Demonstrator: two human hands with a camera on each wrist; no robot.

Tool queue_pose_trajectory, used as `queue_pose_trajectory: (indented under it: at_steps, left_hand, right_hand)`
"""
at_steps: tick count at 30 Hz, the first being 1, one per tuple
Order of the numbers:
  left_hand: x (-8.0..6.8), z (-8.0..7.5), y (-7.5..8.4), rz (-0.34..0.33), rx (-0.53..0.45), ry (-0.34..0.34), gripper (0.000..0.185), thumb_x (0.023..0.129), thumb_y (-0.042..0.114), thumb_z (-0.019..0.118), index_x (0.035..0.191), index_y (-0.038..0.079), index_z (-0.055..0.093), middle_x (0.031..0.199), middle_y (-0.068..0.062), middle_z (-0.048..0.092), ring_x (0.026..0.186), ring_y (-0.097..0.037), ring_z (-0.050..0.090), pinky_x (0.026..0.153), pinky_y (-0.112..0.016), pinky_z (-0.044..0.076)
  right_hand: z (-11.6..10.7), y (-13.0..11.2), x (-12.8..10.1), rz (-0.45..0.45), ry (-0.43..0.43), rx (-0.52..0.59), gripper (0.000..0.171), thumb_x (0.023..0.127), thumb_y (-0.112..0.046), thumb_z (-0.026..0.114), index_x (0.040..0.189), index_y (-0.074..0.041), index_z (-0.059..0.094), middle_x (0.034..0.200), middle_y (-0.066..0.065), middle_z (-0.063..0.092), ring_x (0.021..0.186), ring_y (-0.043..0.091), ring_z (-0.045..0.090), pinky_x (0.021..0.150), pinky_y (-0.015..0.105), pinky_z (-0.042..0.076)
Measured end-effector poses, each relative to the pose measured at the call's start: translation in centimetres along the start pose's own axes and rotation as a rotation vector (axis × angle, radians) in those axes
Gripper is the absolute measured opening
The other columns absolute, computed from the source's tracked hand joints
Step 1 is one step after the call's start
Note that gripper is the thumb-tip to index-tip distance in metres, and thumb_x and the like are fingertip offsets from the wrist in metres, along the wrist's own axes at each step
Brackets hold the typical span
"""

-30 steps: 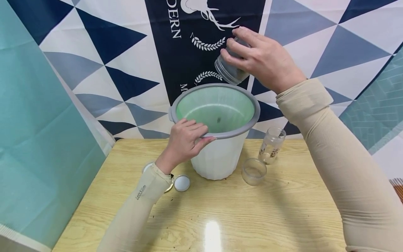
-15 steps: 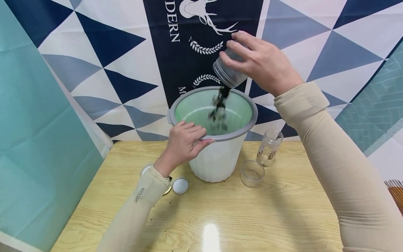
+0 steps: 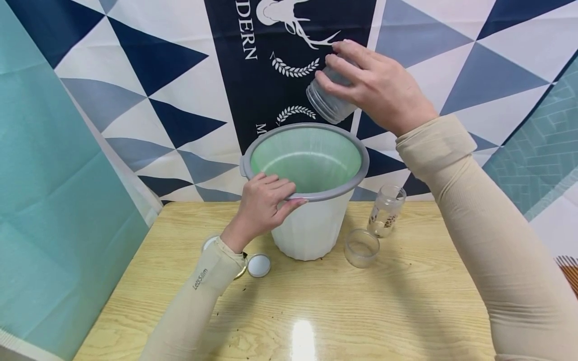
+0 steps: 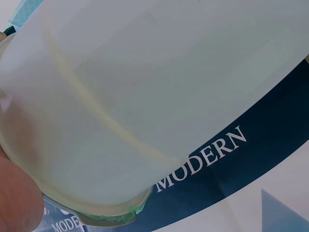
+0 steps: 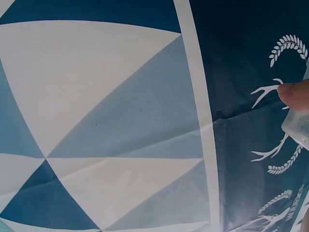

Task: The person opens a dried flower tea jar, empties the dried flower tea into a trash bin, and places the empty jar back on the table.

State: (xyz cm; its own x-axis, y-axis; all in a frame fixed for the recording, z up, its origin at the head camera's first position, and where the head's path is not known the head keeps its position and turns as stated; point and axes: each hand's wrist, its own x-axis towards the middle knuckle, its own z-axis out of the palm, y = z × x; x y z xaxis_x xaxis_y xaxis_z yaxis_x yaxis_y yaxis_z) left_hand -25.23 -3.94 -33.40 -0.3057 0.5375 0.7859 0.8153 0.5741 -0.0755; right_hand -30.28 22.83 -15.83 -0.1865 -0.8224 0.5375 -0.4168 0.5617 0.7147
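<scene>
A white bin [image 3: 311, 225] with a grey rim [image 3: 356, 181] and a green liner [image 3: 307, 155] stands on the wooden table [image 3: 361, 311]. My left hand [image 3: 264, 203] grips the near rim, fingers curled over it. My right hand [image 3: 370, 85] holds a clear jar [image 3: 327, 103] tilted mouth-down above the bin's far side; the jar looks empty. In the left wrist view the bin wall [image 4: 135, 96] fills the frame, a finger [image 4: 17, 198] at the lower left. A fingertip [image 5: 295, 94] and the jar's edge [image 5: 299, 126] show in the right wrist view.
On the table right of the bin stand a small open glass jar [image 3: 361, 246] and a taller jar [image 3: 386, 210] with bits inside. Two round lids [image 3: 259, 264] lie by my left wrist. A patterned blue and white cloth [image 3: 135, 75] hangs behind. Dark crumbs dot the tabletop.
Dark material poured from the tilted jar into the bin half a second ago; now the stream has stopped and the jar looks empty. Both hands have stayed almost in place.
</scene>
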Motion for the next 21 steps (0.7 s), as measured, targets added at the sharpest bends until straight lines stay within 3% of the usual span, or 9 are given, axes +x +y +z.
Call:
queue_pose_trajectory:
  at_steps: [6, 21]
  left_hand:
    - [-0.09, 0.06, -0.09, 0.001, 0.004, -0.001, 0.063, 0.108, 0.062, 0.029, 0.072, 0.014, 0.049, 0.062, 0.005, 0.048, 0.061, -0.017, 0.044, 0.062, -0.032, 0.035]
    - [-0.03, 0.07, -0.07, 0.006, 0.008, 0.007, 0.063, 0.108, 0.062, 0.029, 0.071, 0.014, 0.048, 0.061, 0.005, 0.047, 0.059, -0.016, 0.043, 0.06, -0.032, 0.034]
  right_hand:
    - [-0.01, -0.16, 0.05, -0.081, -0.047, 0.008, 0.063, 0.092, 0.028, 0.051, 0.14, -0.011, 0.056, 0.143, 0.021, 0.056, 0.143, 0.038, 0.048, 0.118, 0.045, 0.042]
    - [0.24, -0.96, -0.28, -0.062, -0.146, -0.002, 0.073, 0.088, 0.028, 0.059, 0.147, -0.016, 0.053, 0.152, 0.02, 0.046, 0.148, 0.037, 0.043, 0.111, 0.048, 0.047]
